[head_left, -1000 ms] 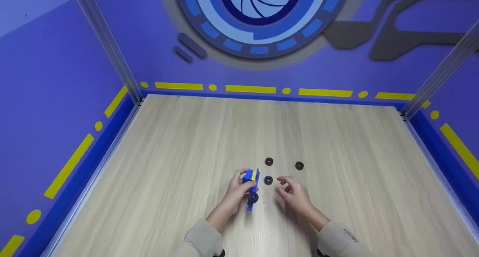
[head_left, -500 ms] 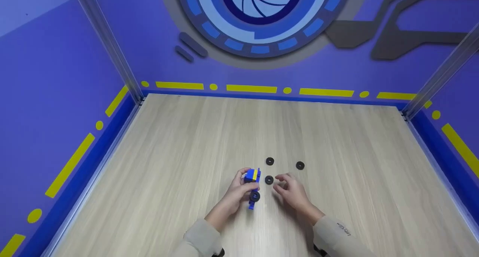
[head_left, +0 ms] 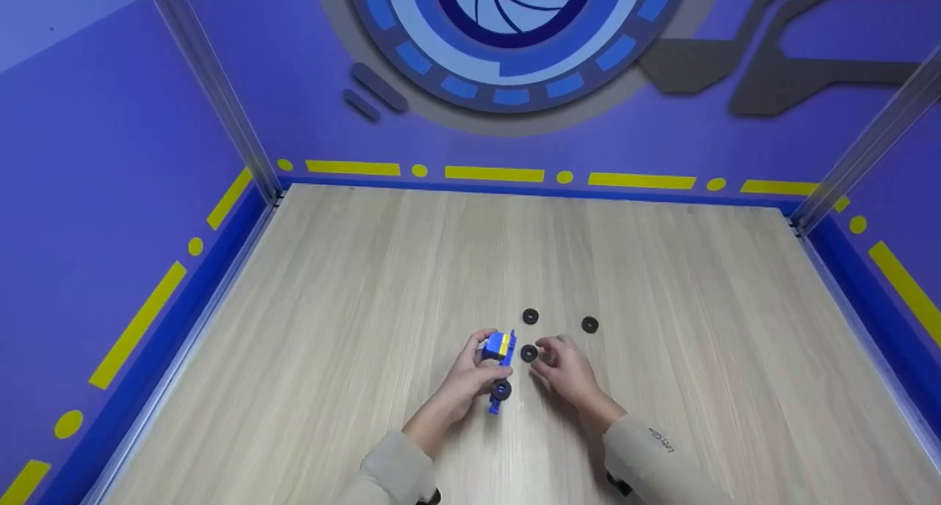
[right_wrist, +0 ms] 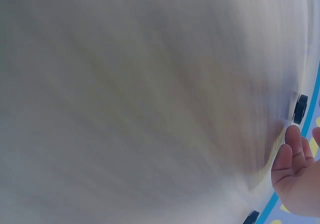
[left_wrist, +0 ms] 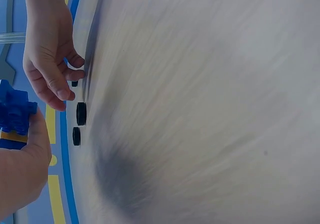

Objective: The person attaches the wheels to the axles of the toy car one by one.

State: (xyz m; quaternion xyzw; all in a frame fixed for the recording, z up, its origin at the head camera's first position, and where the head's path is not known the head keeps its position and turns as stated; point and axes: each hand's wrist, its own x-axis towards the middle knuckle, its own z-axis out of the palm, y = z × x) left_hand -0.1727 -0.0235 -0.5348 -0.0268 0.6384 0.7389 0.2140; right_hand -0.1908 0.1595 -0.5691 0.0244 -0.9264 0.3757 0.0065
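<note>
My left hand [head_left: 459,387] grips a blue toy car [head_left: 495,345] with a yellow stripe, thumb along its near side. One black wheel [head_left: 501,389] sits on the car's side, toward me. Blue studs of the toy car [left_wrist: 17,106] show in the left wrist view. Just right of it, a loose black wheel [head_left: 528,353] lies flat on the table. The loosely bent fingers of my right hand [head_left: 577,376] hover at that wheel's right edge and hold nothing; in the left wrist view, a small gap shows between the right hand [left_wrist: 47,58] and the wheel [left_wrist: 81,114].
Farther off lie two more loose wheels, one black wheel [head_left: 530,316] straight beyond the nearest and another black wheel [head_left: 589,325] to the right. The wooden tabletop [head_left: 353,284] is bounded by blue walls [head_left: 478,145] at the back and sides.
My right hand has moved left, up to the nearest loose wheel. The toy car in my left hand has tilted slightly. The loose wheels have stayed in place.
</note>
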